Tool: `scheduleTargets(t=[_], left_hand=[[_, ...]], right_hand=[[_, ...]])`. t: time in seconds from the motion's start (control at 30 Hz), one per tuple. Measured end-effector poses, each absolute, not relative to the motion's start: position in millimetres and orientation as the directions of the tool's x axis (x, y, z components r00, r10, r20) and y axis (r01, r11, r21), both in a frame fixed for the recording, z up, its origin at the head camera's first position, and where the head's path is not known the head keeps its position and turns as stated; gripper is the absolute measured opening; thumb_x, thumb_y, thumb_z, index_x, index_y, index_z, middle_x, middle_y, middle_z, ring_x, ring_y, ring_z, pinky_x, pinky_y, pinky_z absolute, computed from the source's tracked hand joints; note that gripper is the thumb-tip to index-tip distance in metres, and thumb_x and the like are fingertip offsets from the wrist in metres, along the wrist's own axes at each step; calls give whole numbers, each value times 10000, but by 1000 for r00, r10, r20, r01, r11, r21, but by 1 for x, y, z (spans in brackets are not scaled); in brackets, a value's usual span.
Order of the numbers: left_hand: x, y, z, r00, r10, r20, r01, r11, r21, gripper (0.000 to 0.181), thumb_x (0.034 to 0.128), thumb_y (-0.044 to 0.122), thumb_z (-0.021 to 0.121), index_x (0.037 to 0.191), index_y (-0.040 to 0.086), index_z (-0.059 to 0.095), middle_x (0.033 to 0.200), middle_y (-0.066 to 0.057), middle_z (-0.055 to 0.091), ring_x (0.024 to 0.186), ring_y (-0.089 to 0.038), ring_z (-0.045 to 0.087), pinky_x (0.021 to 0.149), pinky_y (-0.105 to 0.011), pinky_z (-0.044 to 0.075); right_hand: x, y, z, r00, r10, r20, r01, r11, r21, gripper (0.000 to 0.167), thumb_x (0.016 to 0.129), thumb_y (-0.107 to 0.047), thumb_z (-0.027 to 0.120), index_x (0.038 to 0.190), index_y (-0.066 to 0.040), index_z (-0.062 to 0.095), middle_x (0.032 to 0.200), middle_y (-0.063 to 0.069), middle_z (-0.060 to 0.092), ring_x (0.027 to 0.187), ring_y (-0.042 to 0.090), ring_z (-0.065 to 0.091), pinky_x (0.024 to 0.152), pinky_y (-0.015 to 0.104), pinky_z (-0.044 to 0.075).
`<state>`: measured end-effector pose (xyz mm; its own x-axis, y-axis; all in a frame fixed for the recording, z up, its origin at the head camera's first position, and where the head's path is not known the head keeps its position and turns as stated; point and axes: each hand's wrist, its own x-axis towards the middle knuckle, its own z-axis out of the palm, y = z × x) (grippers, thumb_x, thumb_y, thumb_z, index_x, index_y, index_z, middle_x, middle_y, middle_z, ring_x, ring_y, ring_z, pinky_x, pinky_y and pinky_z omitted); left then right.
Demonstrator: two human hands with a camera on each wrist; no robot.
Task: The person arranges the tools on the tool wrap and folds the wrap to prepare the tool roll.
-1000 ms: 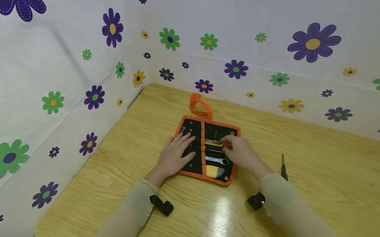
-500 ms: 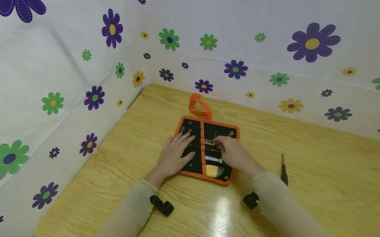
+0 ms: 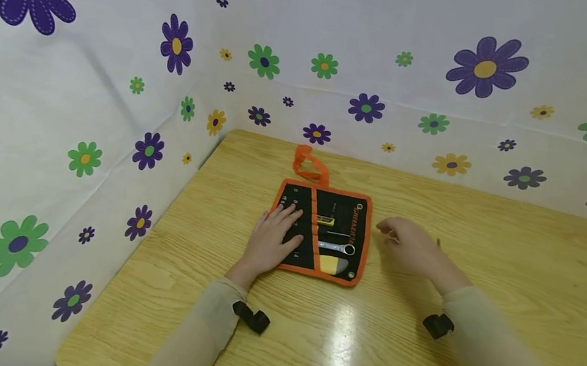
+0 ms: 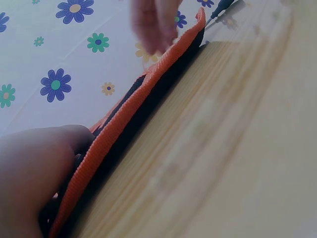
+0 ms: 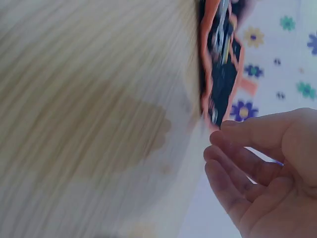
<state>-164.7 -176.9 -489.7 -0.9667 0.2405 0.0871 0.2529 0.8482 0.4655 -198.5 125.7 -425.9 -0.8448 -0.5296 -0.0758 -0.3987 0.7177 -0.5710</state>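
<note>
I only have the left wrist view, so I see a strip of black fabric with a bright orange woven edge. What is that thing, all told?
Observer: The head view shows a flat, spread-open black fabric tool pouch with orange trim.
Visitor: Ooh, so is there anything in it?
Observer: Yes. In the head view, a silver metal wrench with a ring-shaped end sticks partly out of it.
Visitor: And that blurry hand at the top of my picture, is it gripping something?
Observer: The right wrist view shows that right hand with loosely bent fingers and nothing visible between them and the thumb.
</note>
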Motion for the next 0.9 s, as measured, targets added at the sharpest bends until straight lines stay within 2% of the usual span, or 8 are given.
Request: scheduleTargets(t=[0.23, 0.47, 0.63, 0.8, 0.9], left_hand=[[-165, -176, -492, -964, 248, 102, 266, 840, 473, 568, 976, 402, 500, 1484, 176, 379, 1541, -38, 292, 1430, -260, 188, 1142, -485, 92], [-164, -176, -491, -966, 243, 91, 256, 844, 471, 565, 980, 405, 495, 1485, 181, 377, 1542, -33, 291, 1430, -250, 190, 1143, -478, 91], [-165, -177, -492, -966, 243, 84, 254, 848, 465, 568, 980, 415, 489, 1489, 194, 368, 1546, -24, 283, 1433, -245, 180, 1144, -475, 86], [-166, -177, -494, -967, 240, 84, 251, 850, 462, 566, 980, 418, 486, 1489, 202, 366, 1547, -19, 280, 1434, -240, 178, 1145, -472, 83], [-166, -177, -494, -968, 238, 79, 247, 852, 462, 566, 981, 420, 486, 1490, 207, 362, 1548, -14, 276, 1435, -234, 173, 1146, -464, 79]], right_hand=[[-192, 179, -422, -878, -471, -87, -362, 772, -522, 317, 883, 40, 566, 1176, 160, 541, 997, 267, 597, 904, 397, 581, 743, 499, 494], [-188, 207, -428, -903, -396, -165, -283, 840, -463, 416, 892, -143, 659, 1098, 184, 505, 793, 168, 622, 703, 292, 598, 640, 457, 494], [-183, 210, -432, -908, -377, -184, -256, 846, -468, 409, 886, -182, 674, 1049, 146, 493, 817, 198, 638, 725, 320, 613, 647, 468, 493], [-181, 206, -432, -901, -385, -198, -249, 835, -490, 353, 887, -132, 655, 1051, 139, 499, 796, 177, 626, 644, 237, 564, 577, 397, 472], [-181, 203, -431, -894, -393, -217, -242, 828, -505, 308, 889, -104, 639, 1053, 127, 520, 830, 208, 641, 685, 276, 601, 592, 404, 492]])
